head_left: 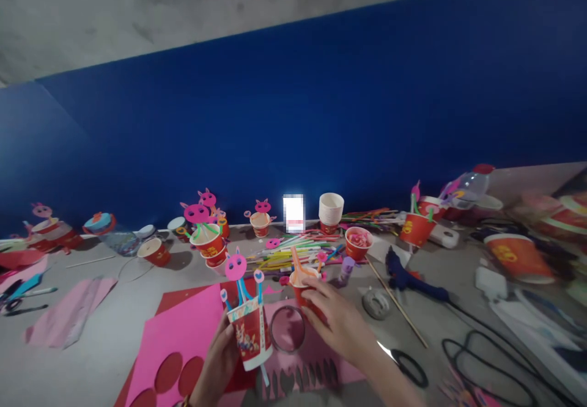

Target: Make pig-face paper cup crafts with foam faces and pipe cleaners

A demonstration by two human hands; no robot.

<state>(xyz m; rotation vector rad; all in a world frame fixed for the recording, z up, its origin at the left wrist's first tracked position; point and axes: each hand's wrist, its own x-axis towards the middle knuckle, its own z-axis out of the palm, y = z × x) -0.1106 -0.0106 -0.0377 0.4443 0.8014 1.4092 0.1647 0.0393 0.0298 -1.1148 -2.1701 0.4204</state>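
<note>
Left hand [220,351] gripping bunny cup [249,335], right hand [335,316] grasping red cup [299,296], scissors [395,355], glue gun [411,281]

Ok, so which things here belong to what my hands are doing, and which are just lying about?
Likely part of the job:
pink-faced cup in the left hand
orange-stemmed cup at the right hand
coloured stems
pink paper with circles cut out
glue gun

Probably just lying about:
red-capped bottle
blue-lidded jar
</note>
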